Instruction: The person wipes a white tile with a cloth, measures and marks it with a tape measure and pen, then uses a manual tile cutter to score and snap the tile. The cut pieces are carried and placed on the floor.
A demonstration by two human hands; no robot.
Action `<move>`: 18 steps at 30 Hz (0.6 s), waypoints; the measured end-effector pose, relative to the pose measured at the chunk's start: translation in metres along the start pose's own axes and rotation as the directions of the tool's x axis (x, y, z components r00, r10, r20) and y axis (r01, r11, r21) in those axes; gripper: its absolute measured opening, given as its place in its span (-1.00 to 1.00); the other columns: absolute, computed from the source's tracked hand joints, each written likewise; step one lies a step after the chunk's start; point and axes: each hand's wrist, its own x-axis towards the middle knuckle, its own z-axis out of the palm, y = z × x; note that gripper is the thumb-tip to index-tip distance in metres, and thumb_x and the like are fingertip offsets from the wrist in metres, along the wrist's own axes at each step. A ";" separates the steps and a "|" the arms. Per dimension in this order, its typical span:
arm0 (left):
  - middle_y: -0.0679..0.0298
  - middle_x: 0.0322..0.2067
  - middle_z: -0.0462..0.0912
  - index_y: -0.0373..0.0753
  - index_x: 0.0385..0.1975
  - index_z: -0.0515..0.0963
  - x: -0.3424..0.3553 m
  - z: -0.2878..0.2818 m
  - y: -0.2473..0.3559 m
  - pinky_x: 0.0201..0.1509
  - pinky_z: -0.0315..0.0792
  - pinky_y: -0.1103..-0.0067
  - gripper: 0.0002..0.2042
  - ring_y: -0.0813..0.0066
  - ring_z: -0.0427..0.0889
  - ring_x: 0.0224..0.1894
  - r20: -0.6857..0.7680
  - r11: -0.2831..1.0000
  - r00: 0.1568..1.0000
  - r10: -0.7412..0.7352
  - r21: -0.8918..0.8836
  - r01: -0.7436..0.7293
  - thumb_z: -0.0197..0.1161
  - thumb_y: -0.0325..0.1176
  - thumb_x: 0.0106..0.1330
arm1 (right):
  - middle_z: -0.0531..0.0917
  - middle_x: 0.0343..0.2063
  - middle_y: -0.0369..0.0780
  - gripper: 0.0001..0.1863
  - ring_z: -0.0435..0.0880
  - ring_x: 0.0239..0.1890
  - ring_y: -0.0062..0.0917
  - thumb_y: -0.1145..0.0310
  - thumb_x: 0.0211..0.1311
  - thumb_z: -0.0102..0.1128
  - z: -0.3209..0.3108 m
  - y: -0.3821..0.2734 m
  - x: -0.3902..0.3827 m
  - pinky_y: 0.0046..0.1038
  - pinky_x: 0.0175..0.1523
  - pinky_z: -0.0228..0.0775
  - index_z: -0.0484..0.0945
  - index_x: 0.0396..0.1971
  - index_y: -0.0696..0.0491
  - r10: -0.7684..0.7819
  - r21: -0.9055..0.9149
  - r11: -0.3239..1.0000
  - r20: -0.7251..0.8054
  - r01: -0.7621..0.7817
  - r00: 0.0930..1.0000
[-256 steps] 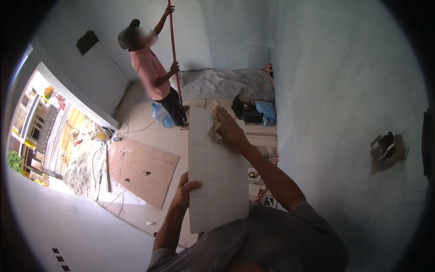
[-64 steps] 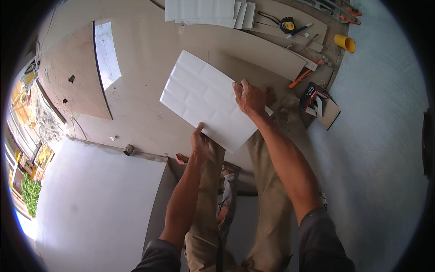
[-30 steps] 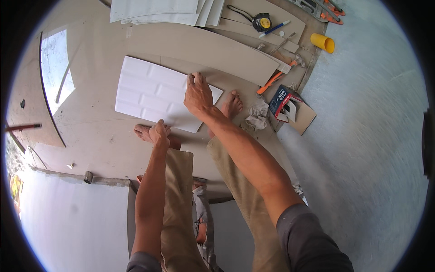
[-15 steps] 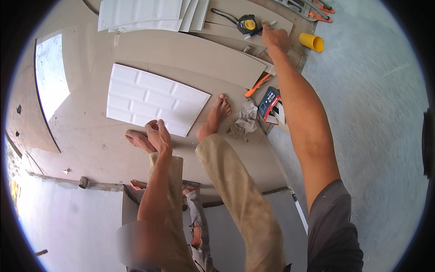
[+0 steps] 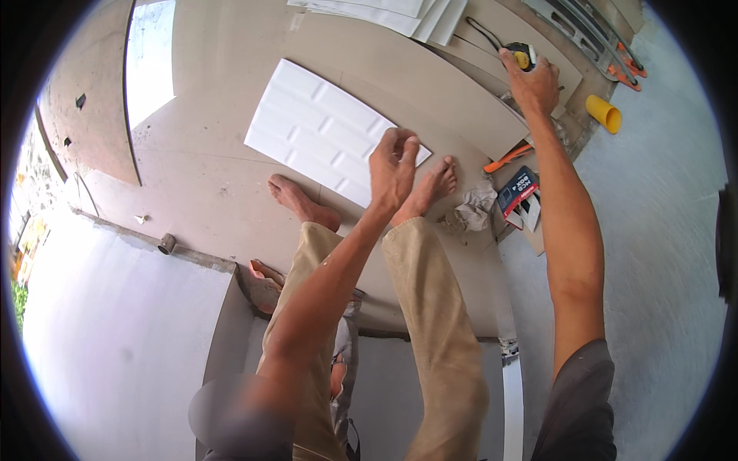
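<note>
My right hand [image 5: 536,86] reaches far forward at the upper right, its fingers curled beside a black and yellow tape measure [image 5: 523,57]. The white end of a slim pen [image 5: 532,54] shows at those fingers; whether they also grip the tape measure is unclear. My left hand [image 5: 394,169] hovers over the right part of a white panel [image 5: 307,127] with a raised brick pattern. Its fingers are curled together, and anything between them is hidden. The panel lies on the brown board surface in front of my bare feet.
Stacked white panels [image 5: 377,14] lie at the top. To the right are an orange-handled cutter [image 5: 507,158], a dark blue and red box [image 5: 519,192], crumpled paper [image 5: 475,207], and a yellow cup [image 5: 603,114]. Another person's torn grey trouser leg [image 5: 344,361] shows below.
The view has shifted, so the scene sits further right. My left hand has moved right across the panel from its lower edge. My right hand has come closer to the tape measure.
</note>
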 end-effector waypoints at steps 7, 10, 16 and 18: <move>0.11 -0.18 0.71 -0.37 0.13 0.57 0.020 -0.012 0.048 0.03 0.53 0.43 -0.49 0.40 0.66 -0.12 0.254 0.996 0.963 0.086 -0.049 -0.076 0.09 -0.01 0.50 | 0.75 -0.28 -0.01 -0.24 0.73 -0.22 -0.28 -0.20 0.20 0.32 -0.028 -0.014 -0.091 -0.29 -0.06 0.54 0.58 0.05 0.25 -0.272 0.583 0.810 0.275 0.065 0.922; 0.15 -0.19 0.71 -0.37 0.10 0.59 0.029 -0.038 0.039 0.02 0.54 0.44 -0.52 0.41 0.66 -0.12 0.414 0.994 0.910 0.004 -0.103 0.043 0.12 -0.03 0.50 | 0.73 -0.36 -0.09 -0.38 0.70 -0.22 -0.40 0.00 0.17 0.32 -0.050 -0.051 -0.164 -0.36 -0.09 0.52 0.56 0.08 0.16 -0.409 0.727 0.678 0.496 -0.109 0.765; 0.22 -0.39 0.69 -0.38 -0.19 0.68 0.026 -0.097 0.003 -0.21 0.50 0.52 -0.66 0.51 0.60 -0.35 0.573 0.958 0.792 -0.209 0.283 0.047 0.26 -0.16 0.35 | 0.69 -0.43 -0.07 -0.43 0.71 -0.30 -0.23 0.19 0.16 0.26 -0.023 -0.058 -0.242 -0.26 -0.08 0.49 0.42 0.15 0.12 -0.515 0.700 0.712 0.566 -0.046 0.644; 0.18 -0.42 0.71 -0.40 -0.23 0.68 0.029 -0.113 -0.004 -0.25 0.52 0.51 -0.67 0.50 0.64 -0.38 0.592 0.916 0.743 -0.312 0.395 0.070 0.31 -0.18 0.33 | 0.69 -0.44 -0.05 -0.43 0.71 -0.33 -0.19 0.21 0.17 0.25 -0.016 -0.061 -0.259 -0.24 -0.06 0.48 0.38 0.16 0.12 -0.504 0.710 0.691 0.609 -0.137 0.613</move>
